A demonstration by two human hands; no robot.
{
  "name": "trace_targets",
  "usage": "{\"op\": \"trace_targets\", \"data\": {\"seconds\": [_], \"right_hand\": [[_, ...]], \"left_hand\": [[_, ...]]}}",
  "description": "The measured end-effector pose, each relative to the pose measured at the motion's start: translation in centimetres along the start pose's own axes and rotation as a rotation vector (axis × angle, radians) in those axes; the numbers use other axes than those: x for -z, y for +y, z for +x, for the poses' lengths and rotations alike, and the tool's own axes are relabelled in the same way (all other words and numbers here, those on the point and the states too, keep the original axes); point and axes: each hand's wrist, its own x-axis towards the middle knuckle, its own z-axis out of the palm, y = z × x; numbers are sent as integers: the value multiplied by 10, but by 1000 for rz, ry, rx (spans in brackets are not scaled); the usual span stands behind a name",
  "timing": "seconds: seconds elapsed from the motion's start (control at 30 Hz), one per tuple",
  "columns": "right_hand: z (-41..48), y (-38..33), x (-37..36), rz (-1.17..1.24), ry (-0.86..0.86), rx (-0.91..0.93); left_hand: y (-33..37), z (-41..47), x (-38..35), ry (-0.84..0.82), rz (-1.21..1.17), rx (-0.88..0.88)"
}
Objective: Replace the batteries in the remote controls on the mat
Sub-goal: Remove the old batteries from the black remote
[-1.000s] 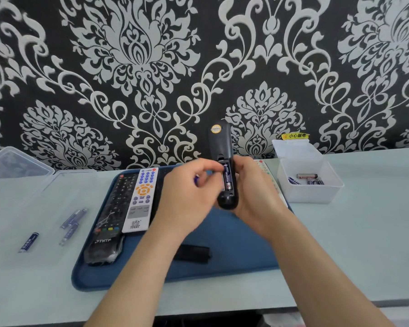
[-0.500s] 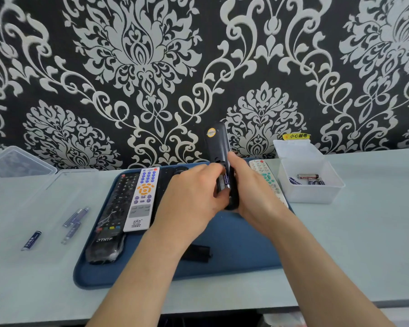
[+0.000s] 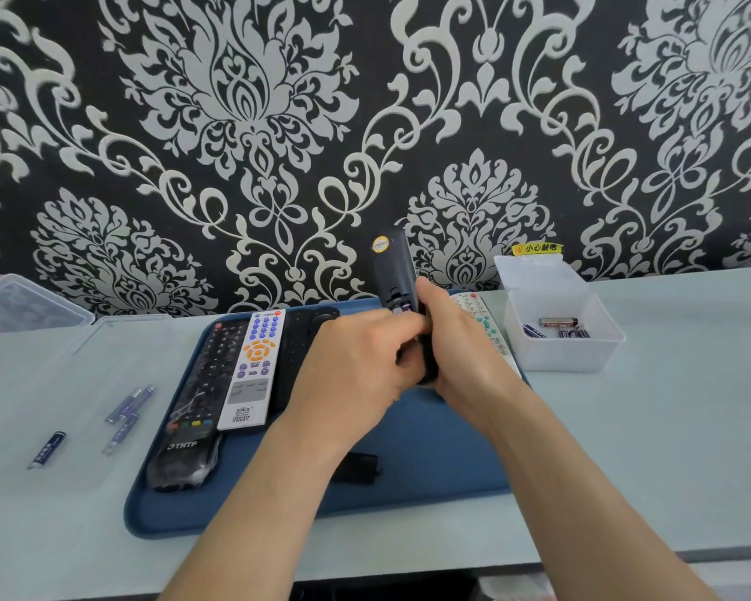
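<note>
- The right hand [image 3: 460,349] wraps its fingers round the lower half of the black remote [image 3: 393,271], holding it upright, back to the camera, above the far edge of the mat [image 3: 430,448].
- The left hand [image 3: 356,366] curls its fingers over the open battery bay. A purple battery [image 3: 403,306] peeks out at the top, but whether the fingers pinch it cannot be told.
- The step looks like seating a battery: spring end first, poles matched, then pressed flat.
- The cover [image 3: 358,468] lies near the mat's front edge, ready to slide on.
</note>
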Motion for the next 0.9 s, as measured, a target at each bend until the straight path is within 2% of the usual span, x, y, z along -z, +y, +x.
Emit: {"op": "trace_targets", "data": {"seconds": [0.1,0.23,0.47,0.63,0.77,0.83,0.9], "right_hand": [[1,0,0,34,24,-30],[0,0,-1,223,28,-95],[1,2,-4,251,105,-123],[1,1,-14,291,9,-54],[4,3,-27,188,-80,-39],[5,4,-36,129,-90,-17],[4,5,-44,111,-107,9]], "left_hand": [[-1,0,0,-3,-22,-15],[-3,0,-2,35,-115,20],[4,-4,-9,31,-291,332],[7,1,-2,170,-756,675],[-7,1,20,198,-1427,953],[-16,-4,32,226,-1567,976],[-22,-9,40,270,-1558,998]]}}
